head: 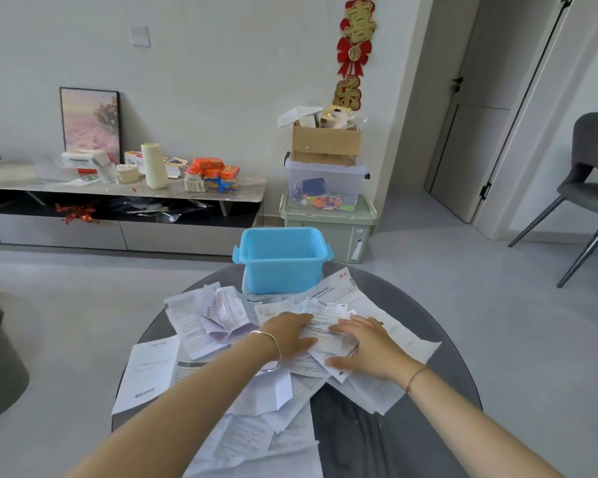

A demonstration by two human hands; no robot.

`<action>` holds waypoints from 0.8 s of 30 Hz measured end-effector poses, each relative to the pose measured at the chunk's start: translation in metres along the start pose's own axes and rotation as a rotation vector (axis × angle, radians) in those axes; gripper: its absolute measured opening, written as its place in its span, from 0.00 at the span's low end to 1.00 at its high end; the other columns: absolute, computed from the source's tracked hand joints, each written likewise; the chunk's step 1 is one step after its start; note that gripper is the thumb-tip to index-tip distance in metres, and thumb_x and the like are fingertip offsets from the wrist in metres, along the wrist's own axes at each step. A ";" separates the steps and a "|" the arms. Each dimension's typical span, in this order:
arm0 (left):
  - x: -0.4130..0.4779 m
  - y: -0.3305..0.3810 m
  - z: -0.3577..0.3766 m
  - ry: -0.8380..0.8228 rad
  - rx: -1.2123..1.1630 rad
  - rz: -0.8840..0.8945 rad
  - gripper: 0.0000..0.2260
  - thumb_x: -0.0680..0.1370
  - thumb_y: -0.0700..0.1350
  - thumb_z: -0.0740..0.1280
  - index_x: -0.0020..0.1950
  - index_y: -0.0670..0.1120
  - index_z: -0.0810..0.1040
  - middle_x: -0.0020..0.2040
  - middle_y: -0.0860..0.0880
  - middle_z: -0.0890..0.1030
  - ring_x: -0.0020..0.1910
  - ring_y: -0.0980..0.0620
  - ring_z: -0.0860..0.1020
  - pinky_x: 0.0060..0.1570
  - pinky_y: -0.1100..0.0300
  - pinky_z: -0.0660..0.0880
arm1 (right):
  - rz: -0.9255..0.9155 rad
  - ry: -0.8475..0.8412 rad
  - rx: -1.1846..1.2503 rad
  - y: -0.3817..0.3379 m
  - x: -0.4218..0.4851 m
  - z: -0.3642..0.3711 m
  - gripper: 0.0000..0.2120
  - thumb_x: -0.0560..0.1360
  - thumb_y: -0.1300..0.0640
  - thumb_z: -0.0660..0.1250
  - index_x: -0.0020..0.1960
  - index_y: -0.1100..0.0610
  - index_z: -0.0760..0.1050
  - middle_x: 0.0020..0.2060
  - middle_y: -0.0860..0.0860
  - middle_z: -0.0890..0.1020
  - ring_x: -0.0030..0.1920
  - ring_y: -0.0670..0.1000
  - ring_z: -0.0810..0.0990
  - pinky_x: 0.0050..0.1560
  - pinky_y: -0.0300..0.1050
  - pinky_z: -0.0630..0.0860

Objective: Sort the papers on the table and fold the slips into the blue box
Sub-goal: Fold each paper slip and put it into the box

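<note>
Forearms enter from the bottom edge, L w/ a silver bangle (273, 350), R w/ a thin cord (415, 377) at the wrist. Both the left hand (289, 334) and right hand (366, 346) lie palm-down, fingers straight, pressing flat on one printed slip (325, 331) atop the papers (252, 401). That slip sits btw the hands, touching both. More sheets fan out L, and one overhangs the L rim of the round dark table (454, 367); bare top shows R of the pile. The blue box (283, 260) stands open-topped at the far rim, just beyond the fingertips. Grey floor (463, 288) lies open around; a chair (587, 188) is far R.
</note>
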State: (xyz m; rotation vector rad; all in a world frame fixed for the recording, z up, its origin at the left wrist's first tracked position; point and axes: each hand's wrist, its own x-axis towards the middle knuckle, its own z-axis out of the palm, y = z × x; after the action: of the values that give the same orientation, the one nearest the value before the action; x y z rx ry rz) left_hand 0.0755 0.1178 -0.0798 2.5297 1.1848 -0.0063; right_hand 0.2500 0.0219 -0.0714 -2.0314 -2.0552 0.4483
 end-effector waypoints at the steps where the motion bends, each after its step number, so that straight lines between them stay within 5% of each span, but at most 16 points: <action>1: -0.001 -0.001 0.003 -0.015 0.005 -0.010 0.26 0.81 0.56 0.59 0.76 0.49 0.60 0.71 0.45 0.69 0.69 0.45 0.67 0.68 0.53 0.64 | -0.005 -0.017 -0.031 -0.001 -0.001 0.001 0.31 0.71 0.38 0.68 0.71 0.48 0.67 0.70 0.44 0.68 0.73 0.47 0.60 0.72 0.43 0.50; 5: -0.007 -0.005 0.014 -0.043 -0.049 -0.033 0.27 0.80 0.59 0.57 0.76 0.48 0.60 0.71 0.44 0.69 0.69 0.45 0.68 0.69 0.52 0.64 | 0.046 -0.034 -0.055 -0.003 -0.006 0.007 0.26 0.73 0.42 0.68 0.69 0.48 0.70 0.63 0.46 0.76 0.64 0.49 0.73 0.61 0.42 0.68; 9: -0.021 0.002 0.007 0.039 -0.140 -0.003 0.30 0.78 0.61 0.60 0.75 0.48 0.62 0.71 0.46 0.70 0.68 0.46 0.69 0.68 0.52 0.65 | -0.017 0.076 -0.128 -0.007 -0.007 0.008 0.12 0.80 0.51 0.58 0.49 0.52 0.79 0.44 0.50 0.82 0.48 0.53 0.80 0.42 0.41 0.72; 13: -0.046 0.024 -0.020 0.291 -0.148 0.125 0.21 0.79 0.54 0.63 0.72 0.53 0.68 0.69 0.51 0.73 0.67 0.51 0.71 0.65 0.59 0.66 | -0.106 0.387 -0.055 -0.011 -0.020 -0.015 0.12 0.80 0.56 0.60 0.58 0.52 0.81 0.54 0.48 0.83 0.54 0.50 0.81 0.50 0.40 0.73; 17: -0.079 0.052 -0.022 0.473 -0.156 0.267 0.15 0.83 0.51 0.57 0.65 0.53 0.76 0.62 0.52 0.79 0.61 0.53 0.76 0.58 0.59 0.72 | -0.371 0.654 -0.155 -0.013 -0.071 -0.032 0.11 0.76 0.56 0.63 0.52 0.56 0.83 0.49 0.48 0.85 0.48 0.49 0.84 0.47 0.43 0.80; 21: -0.118 0.080 0.026 0.579 0.013 0.581 0.13 0.79 0.49 0.57 0.56 0.52 0.79 0.41 0.50 0.84 0.37 0.50 0.82 0.30 0.57 0.78 | -0.498 0.646 -0.257 0.004 -0.150 -0.016 0.13 0.78 0.58 0.60 0.53 0.57 0.83 0.50 0.47 0.85 0.51 0.46 0.82 0.55 0.39 0.76; 24: -0.136 0.088 0.074 0.509 0.037 0.740 0.11 0.76 0.46 0.59 0.57 0.51 0.76 0.42 0.51 0.84 0.38 0.51 0.82 0.33 0.60 0.78 | -0.506 0.482 -0.257 0.024 -0.196 0.009 0.14 0.77 0.57 0.60 0.55 0.56 0.83 0.52 0.46 0.84 0.53 0.45 0.81 0.58 0.37 0.74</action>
State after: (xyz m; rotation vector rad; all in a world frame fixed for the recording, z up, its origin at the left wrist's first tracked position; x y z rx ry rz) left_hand 0.0633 -0.0582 -0.1027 2.9337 0.3055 0.8340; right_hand 0.2736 -0.1745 -0.0772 -1.4409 -2.2586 -0.3745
